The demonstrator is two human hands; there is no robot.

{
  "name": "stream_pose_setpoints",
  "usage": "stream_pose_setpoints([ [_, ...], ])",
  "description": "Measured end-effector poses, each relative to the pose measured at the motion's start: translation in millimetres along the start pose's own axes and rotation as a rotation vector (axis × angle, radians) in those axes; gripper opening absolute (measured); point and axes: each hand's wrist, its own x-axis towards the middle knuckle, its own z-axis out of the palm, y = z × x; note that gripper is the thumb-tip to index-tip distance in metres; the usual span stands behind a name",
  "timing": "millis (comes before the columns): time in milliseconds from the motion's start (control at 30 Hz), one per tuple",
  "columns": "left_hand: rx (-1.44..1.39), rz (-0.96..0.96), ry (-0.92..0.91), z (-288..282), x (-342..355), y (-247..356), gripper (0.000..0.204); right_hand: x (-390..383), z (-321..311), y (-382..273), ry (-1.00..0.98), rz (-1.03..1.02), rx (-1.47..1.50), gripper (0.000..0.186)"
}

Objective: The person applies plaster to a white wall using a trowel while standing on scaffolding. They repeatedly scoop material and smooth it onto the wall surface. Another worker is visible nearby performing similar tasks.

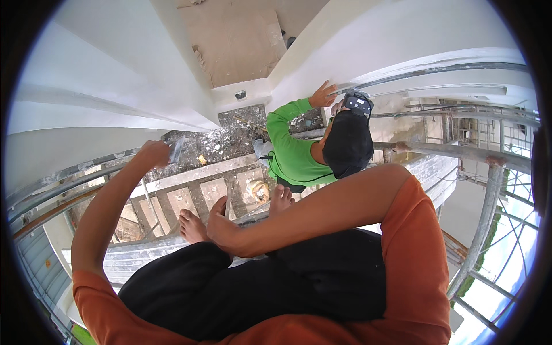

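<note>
Starting on the left: the white wall [132, 69] looks mostly coated, though a greyish band [86, 95] across it reads as less finished, so my guess is the surface work is well along but not wrapped up. Just off its lower edge, the person's left hand [154, 154] has its grip closed around a pale, blurry tool [177, 150], too smeared to say what kind. Not clear if it's touching the wall. Next over, the right hand [223, 229] hangs low beside the left foot [192, 226]; nothing shows in it, but I can't tell how that grip stands, or whether it's touching the foot. Pale scraps litter the dark ground [230, 138], so cleanup looks left to do. Further right, a co-worker in a green shirt [299, 152] has a hand [323, 96] up by the right-hand wall [397, 37], finish there hard to judge.

As for room: pipes [40, 201] hem in the far left. The person sits or squats over a weathered plank [144, 259] with a drop past its edge. The left arm has some open air ahead, but the co-worker crowds the middle right, and a thick metal rail [454, 150] plus scaffolding [489, 213] close off the far right.
</note>
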Motion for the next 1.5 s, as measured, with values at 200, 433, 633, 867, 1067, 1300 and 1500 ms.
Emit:
stream_pose_setpoints([
  [200, 0.054, 0.097, 0.028, -7.8, 1.2, 7.7, 0.019, -4.8, -20.2, 1.0, 0.002, 0.023, 0.042, 0.042],
  [433, 0.051, 0.122, 0.002, -41.4, 7.7, 26.6, 0.023, -3.8, 8.0, -9.0, -0.281, 0.014, 0.116, 0.037],
  [633, 0.007, 0.043, 0.033, -50.5, 2.3, 23.0, 0.026, 11.5, 6.0, -12.2, -0.261, 0.047, 0.002, 0.034],
  [867, 0.017, 0.042, 0.025, -23.5, 12.6, 10.4, 0.028, 19.3, 1.8, -9.3, -0.270, 0.039, -0.062, 0.031],
  [1067, -0.086, -0.010, -0.074, -37.5, -2.3, 16.9, 0.030, 21.5, 4.4, -16.9, -0.300, 0.028, -0.091, 0.029],
  [1300, -0.093, -0.007, -0.020, -25.7, -1.6, 9.9, 0.029, 23.4, 6.1, -24.3, -0.323, 0.005, -0.142, 0.027],
  [1500, 0.040, 0.147, 0.211, 21.6, 14.0, -18.5, 0.028, 16.2, 6.9, -35.2, -0.325, 0.002, -0.178, 0.026],
])
